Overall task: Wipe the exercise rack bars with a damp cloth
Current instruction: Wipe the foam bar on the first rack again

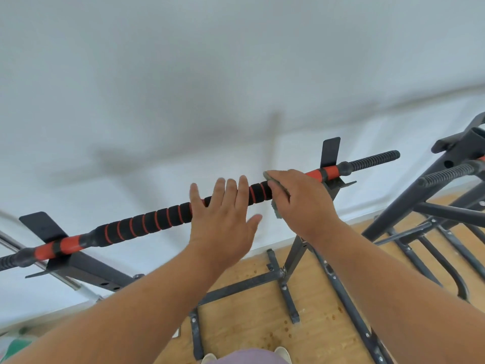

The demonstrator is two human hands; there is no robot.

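Two hands at the black foam-padded bar with orange rings point(147, 224), resting across the dark metal rack cradles point(329, 153). Right hand point(301, 198) grasps the grey damp cloth point(278, 211) around the bar; left hand point(223, 214) hovers flat, released. Advice: keep the cloth wrapped fully, slide steadily leftward.

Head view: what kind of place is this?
Probably a home gym corner or workout room: a padded black-and-red bar on a dark metal rack, a second rack to the right, wood-look floor, plain white wall.

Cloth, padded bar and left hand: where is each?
cloth point(276, 212), head view, hanging corner below the right hand.
padded bar point(147, 223), head view, black foam with orange rings.
left hand point(223, 219), head view, back of hand.
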